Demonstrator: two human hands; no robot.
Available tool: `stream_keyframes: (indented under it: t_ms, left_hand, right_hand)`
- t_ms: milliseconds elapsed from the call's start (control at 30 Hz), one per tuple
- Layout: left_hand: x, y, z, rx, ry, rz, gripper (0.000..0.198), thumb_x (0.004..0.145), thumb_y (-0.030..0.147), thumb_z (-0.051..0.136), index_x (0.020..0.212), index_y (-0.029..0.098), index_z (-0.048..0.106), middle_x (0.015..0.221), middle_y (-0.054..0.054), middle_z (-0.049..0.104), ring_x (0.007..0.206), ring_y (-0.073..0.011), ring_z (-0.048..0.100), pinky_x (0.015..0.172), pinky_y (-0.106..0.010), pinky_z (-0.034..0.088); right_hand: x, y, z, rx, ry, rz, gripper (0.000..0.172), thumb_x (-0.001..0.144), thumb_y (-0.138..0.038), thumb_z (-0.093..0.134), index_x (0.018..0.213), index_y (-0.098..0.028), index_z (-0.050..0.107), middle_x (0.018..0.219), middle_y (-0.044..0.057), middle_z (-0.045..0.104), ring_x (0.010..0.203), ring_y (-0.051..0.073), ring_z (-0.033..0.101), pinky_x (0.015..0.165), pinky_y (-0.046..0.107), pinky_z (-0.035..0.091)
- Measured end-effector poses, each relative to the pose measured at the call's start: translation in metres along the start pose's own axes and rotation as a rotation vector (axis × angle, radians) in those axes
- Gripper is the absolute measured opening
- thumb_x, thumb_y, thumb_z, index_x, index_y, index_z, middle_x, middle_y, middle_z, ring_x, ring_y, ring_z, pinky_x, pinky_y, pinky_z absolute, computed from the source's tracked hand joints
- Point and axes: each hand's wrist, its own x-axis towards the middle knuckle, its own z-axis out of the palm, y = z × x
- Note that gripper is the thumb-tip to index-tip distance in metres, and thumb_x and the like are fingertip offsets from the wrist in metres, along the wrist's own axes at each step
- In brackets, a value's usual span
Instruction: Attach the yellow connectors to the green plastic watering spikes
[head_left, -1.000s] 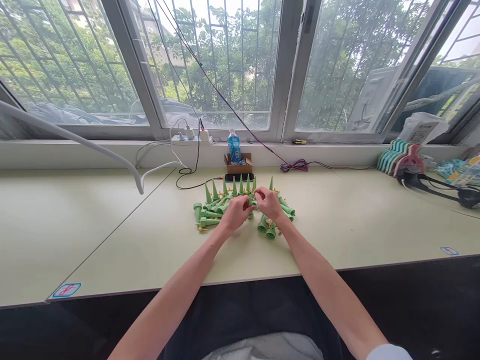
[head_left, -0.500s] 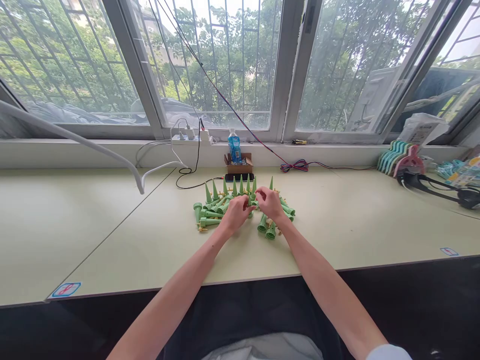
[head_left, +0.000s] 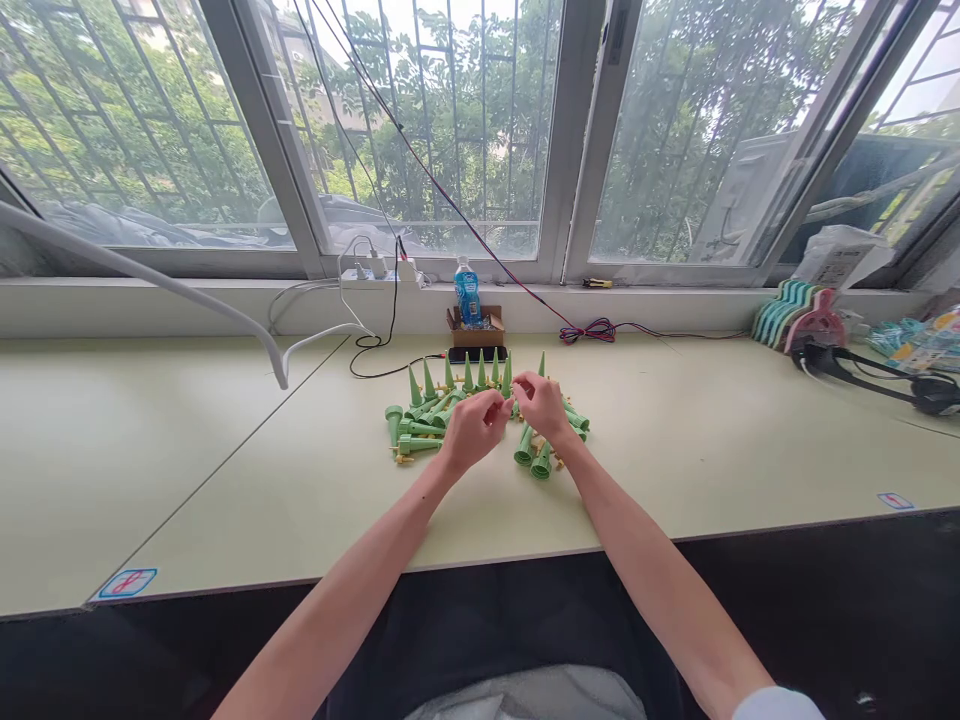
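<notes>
Left hand (head_left: 478, 428) has edged slightly toward the right hand (head_left: 543, 408) since the earlier frame; both are over the pale table (head_left: 277, 490), fingers curled inward, though whether they clamp anything I cannot tell; green cones (head_left: 415, 388) stand beyond them and lie on either side; small yellow fittings (head_left: 405, 459) jut from some.

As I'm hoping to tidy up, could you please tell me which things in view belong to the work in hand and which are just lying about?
Likely the job:
green cones, around the left hand and right hand
yellow fittings

Apparently lying about:
blue bottle
cardboard box
black phone
bundled cable
hangers
</notes>
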Motion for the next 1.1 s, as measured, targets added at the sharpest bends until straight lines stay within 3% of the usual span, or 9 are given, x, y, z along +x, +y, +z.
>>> stream_keyframes:
  t_ms: [133, 200, 300, 533, 800, 1100]
  left_hand:
    - [-0.012, 0.009, 0.011, 0.051, -0.217, 0.124, 0.031, 0.091, 0.035, 0.044, 0.065, 0.019, 0.051, 0.059, 0.0, 0.051, 0.051, -0.0112, 0.042, 0.054, -0.025, 0.033]
    - [-0.016, 0.014, 0.015, 0.08, -0.27, 0.155, 0.033, 0.092, 0.036, 0.042, 0.066, 0.019, 0.054, 0.059, -0.001, 0.053, 0.052, -0.0113, 0.042, 0.056, -0.025, 0.034]
    - [-0.02, 0.02, 0.016, 0.099, -0.294, 0.172, 0.029, 0.089, 0.039, 0.047, 0.071, 0.02, 0.058, 0.062, 0.0, 0.056, 0.049, -0.0105, 0.041, 0.054, -0.026, 0.033]
    - [-0.018, 0.019, 0.013, 0.095, -0.346, 0.214, 0.031, 0.084, 0.047, 0.055, 0.073, 0.02, 0.063, 0.06, 0.0, 0.056, 0.05, -0.011, 0.044, 0.053, -0.026, 0.031]
    - [-0.018, 0.016, 0.014, 0.084, -0.386, 0.247, 0.038, 0.082, 0.056, 0.056, 0.071, 0.02, 0.064, 0.06, -0.001, 0.057, 0.053, -0.0128, 0.048, 0.053, -0.026, 0.03]
    - [-0.017, 0.016, 0.013, 0.091, -0.385, 0.246, 0.039, 0.083, 0.055, 0.055, 0.074, 0.018, 0.063, 0.062, 0.0, 0.057, 0.054, -0.0108, 0.046, 0.053, -0.025, 0.03]
  right_hand:
    - [0.003, 0.004, -0.004, -0.007, 0.032, 0.018, 0.022, 0.086, -0.029, 0.046, 0.089, -0.018, 0.064, 0.076, 0.003, 0.068, 0.061, 0.015, 0.058, 0.064, 0.026, 0.044]
    - [0.006, 0.003, -0.008, -0.039, 0.018, 0.023, 0.022, 0.086, -0.028, 0.046, 0.087, -0.018, 0.065, 0.075, 0.004, 0.068, 0.059, 0.014, 0.057, 0.064, 0.026, 0.044]
    - [0.012, -0.004, -0.02, -0.11, -0.086, -0.003, 0.017, 0.083, -0.026, 0.051, 0.081, -0.018, 0.066, 0.073, 0.003, 0.068, 0.064, 0.015, 0.059, 0.065, 0.025, 0.043]
    - [0.011, -0.024, -0.056, -0.36, -0.541, 0.027, 0.009, 0.074, -0.018, 0.06, 0.07, -0.019, 0.067, 0.066, 0.003, 0.065, 0.058, 0.014, 0.054, 0.053, 0.024, 0.035]
    - [-0.004, -0.032, -0.079, -0.52, -0.678, 0.111, 0.012, 0.065, -0.009, 0.063, 0.059, -0.019, 0.062, 0.064, 0.003, 0.062, 0.052, 0.012, 0.05, 0.045, 0.024, 0.031]
    - [-0.013, -0.042, -0.089, -0.66, -0.966, 0.252, 0.018, 0.058, -0.022, 0.075, 0.071, -0.018, 0.064, 0.071, 0.002, 0.062, 0.055, 0.013, 0.054, 0.049, 0.023, 0.036]
